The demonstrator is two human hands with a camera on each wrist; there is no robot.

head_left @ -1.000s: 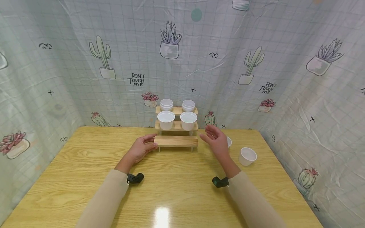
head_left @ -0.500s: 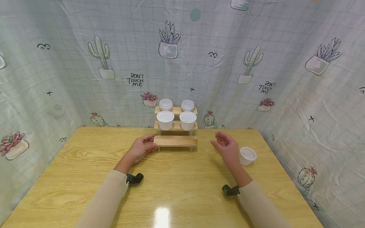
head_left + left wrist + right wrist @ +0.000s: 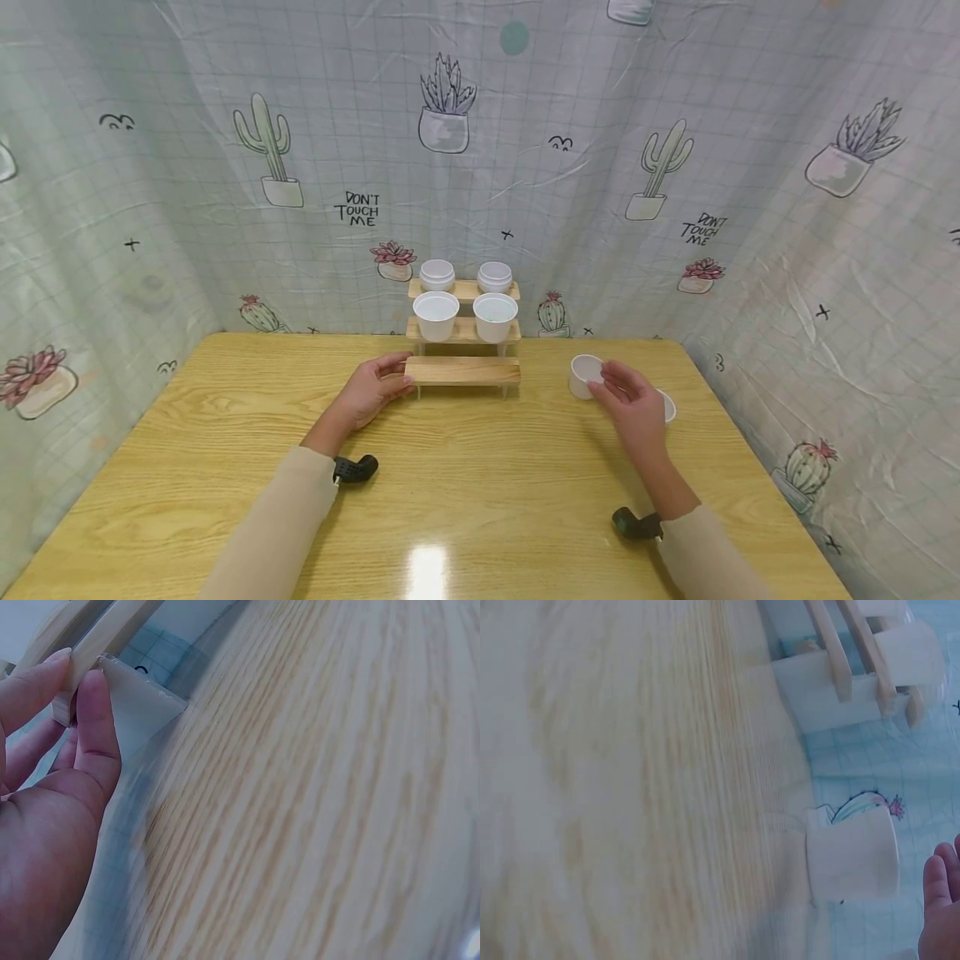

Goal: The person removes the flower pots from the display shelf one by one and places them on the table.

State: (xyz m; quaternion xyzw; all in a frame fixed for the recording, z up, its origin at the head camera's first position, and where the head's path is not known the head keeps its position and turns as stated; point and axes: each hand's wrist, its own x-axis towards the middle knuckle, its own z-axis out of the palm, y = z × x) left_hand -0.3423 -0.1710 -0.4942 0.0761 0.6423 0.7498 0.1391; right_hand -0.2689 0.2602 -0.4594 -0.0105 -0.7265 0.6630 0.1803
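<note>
My left hand pinches the left end of the lowest board of a three-tier wooden stand with clear side panels. In the left wrist view, thumb and fingers of the left hand lie on either side of the board's end. To the right of the stand, a white plastic cup stands upright on the table. Beside its right side is my right hand, fingers loosely bent and holding nothing. A gap shows between the cup and the right hand in the right wrist view.
A second white cup stands farther right, partly hidden behind the right hand. White cups sit in pairs on the stand's middle and top boards. A patterned curtain hangs behind the wooden table.
My right hand has moved right, away from the stand, to beside the nearer white cup, which it hid half a second ago. The left hand has stayed on the lowest board.
</note>
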